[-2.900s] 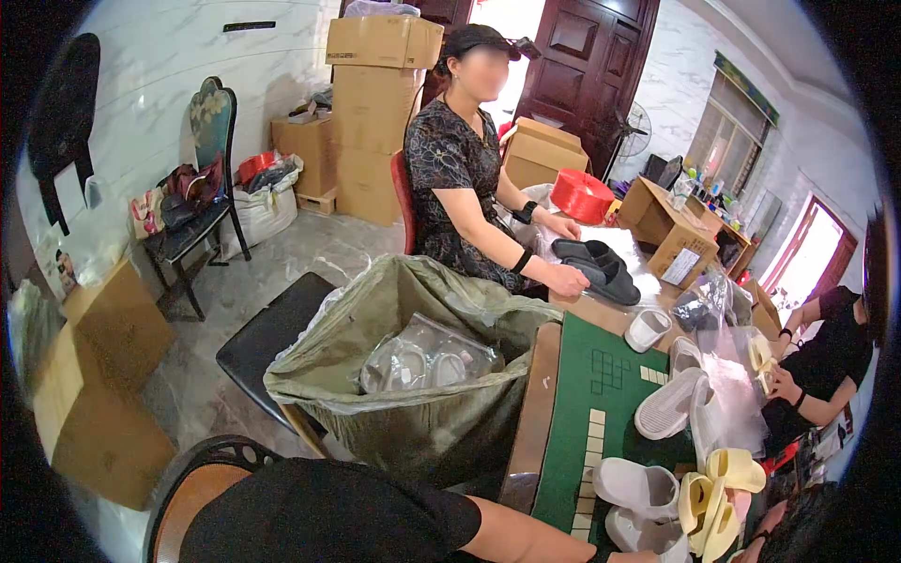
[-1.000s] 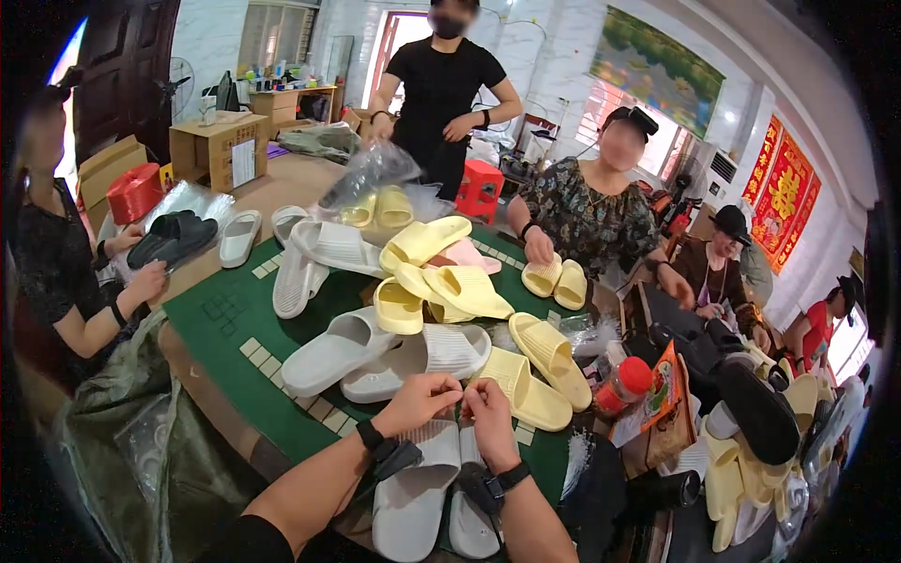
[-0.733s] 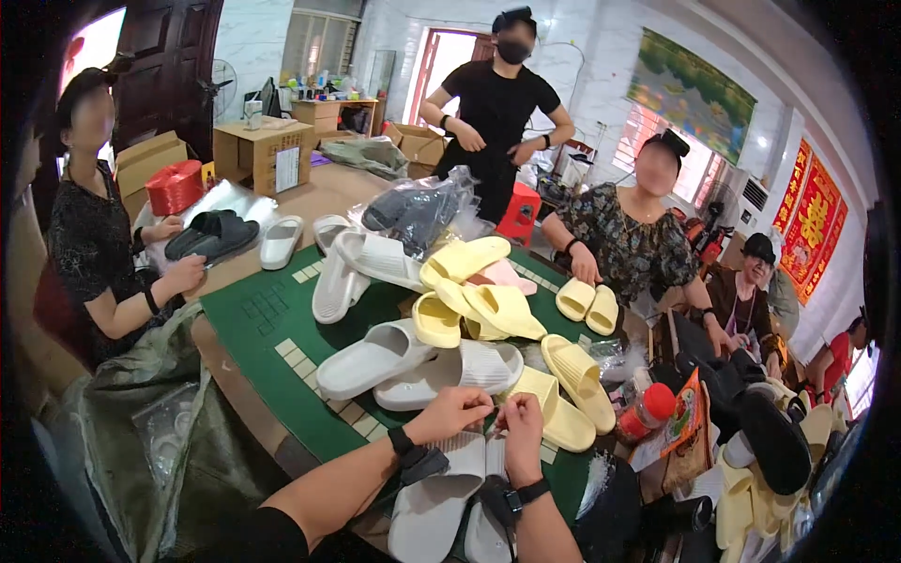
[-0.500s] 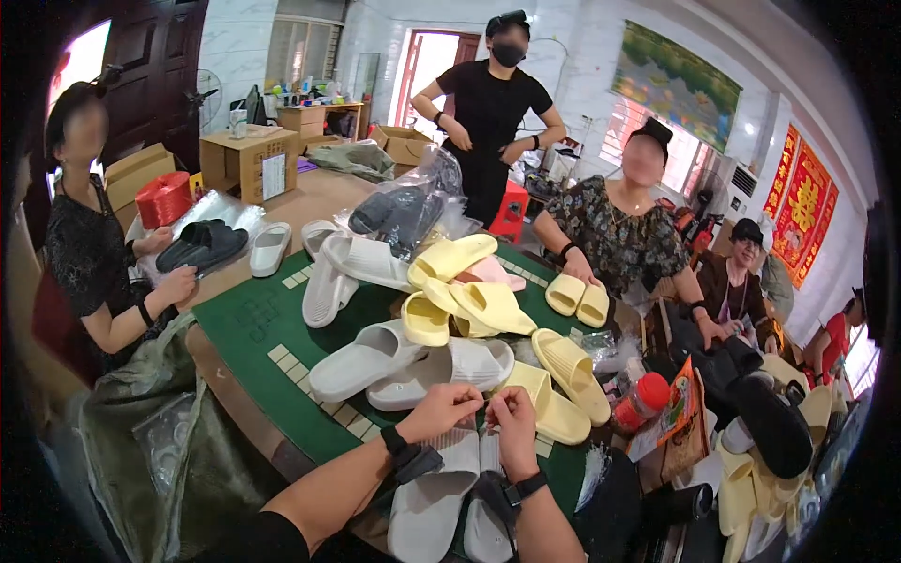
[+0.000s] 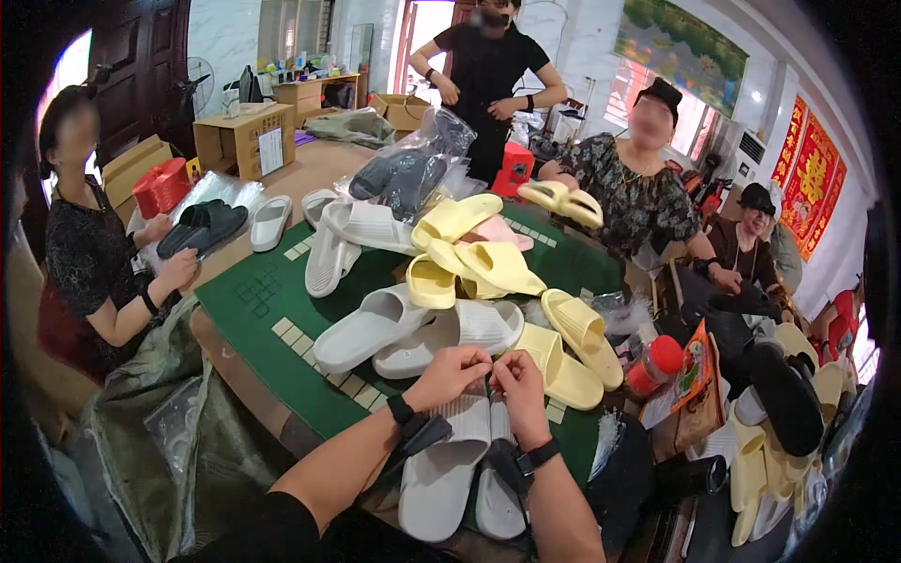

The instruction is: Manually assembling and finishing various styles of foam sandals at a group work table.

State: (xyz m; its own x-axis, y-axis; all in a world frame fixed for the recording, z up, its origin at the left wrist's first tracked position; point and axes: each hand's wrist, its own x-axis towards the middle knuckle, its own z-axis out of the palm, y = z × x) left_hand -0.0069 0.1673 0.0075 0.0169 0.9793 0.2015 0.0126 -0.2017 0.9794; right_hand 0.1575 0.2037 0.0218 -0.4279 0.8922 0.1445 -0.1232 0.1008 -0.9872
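Note:
My left hand [image 5: 457, 374] and my right hand [image 5: 518, 383] meet fingertip to fingertip over the table, both closed in a pinch. Something thin and clear may be between them, too small to make out. Just below lie a grey slide sandal [image 5: 439, 488] and its neighbour, a second grey slide [image 5: 500, 502], partly hidden by my right wrist. Beyond my hands rests another grey slide [image 5: 399, 361], with a yellow slide [image 5: 568, 380] to its right. A heap of yellow slides [image 5: 497, 267] is farther back on the green mat.
The green mat [image 5: 253, 298] carries rows of pale tiles [image 5: 297, 338]. At right stand a red-lidded jar [image 5: 654, 364] and a pile of slides [image 5: 751, 469]. A co-worker at left handles dark slides [image 5: 202, 228]; another at right holds up yellow slides [image 5: 563, 203]. A sack [image 5: 178, 450] hangs at left.
The co-worker at right has lifted a pair of yellow slides off the mat. My view has tilted slightly down, and my hands stay pinched together above the grey slides.

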